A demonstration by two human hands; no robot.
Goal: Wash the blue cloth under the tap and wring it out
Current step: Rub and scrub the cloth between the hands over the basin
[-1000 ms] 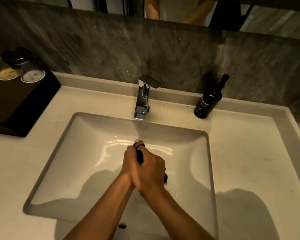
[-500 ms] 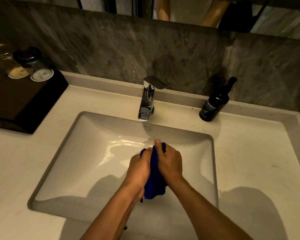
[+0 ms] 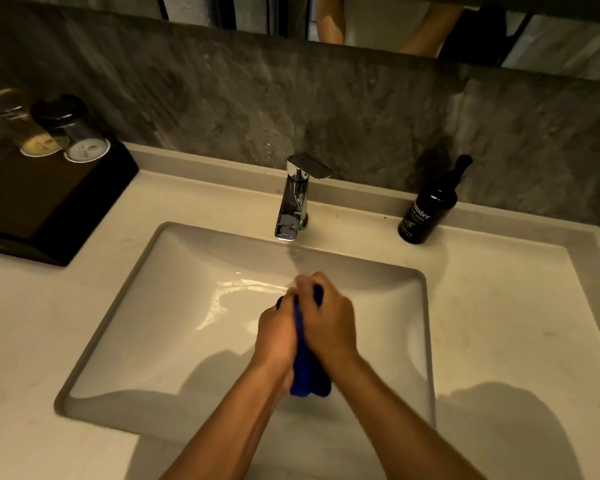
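Observation:
The blue cloth (image 3: 307, 370) is bunched between my two hands over the white sink basin (image 3: 174, 306). My left hand (image 3: 277, 332) grips its left side and my right hand (image 3: 328, 320) presses against it from the right, fingers closed over the top. A tail of the cloth hangs below my wrists. The chrome tap (image 3: 293, 199) stands behind the basin, and a thin stream of water falls from its spout toward my hands. Most of the cloth is hidden by my hands.
A black pump bottle (image 3: 426, 213) stands on the counter to the right of the tap. At the back left a dark tray (image 3: 49, 202) carries two upturned glasses (image 3: 73, 133). The pale counter (image 3: 499, 306) surrounds the basin, with a stone wall behind.
My hands have pressed closer together around the cloth and the right hand has slid over it. Less of the blue cloth shows between them than half a second ago.

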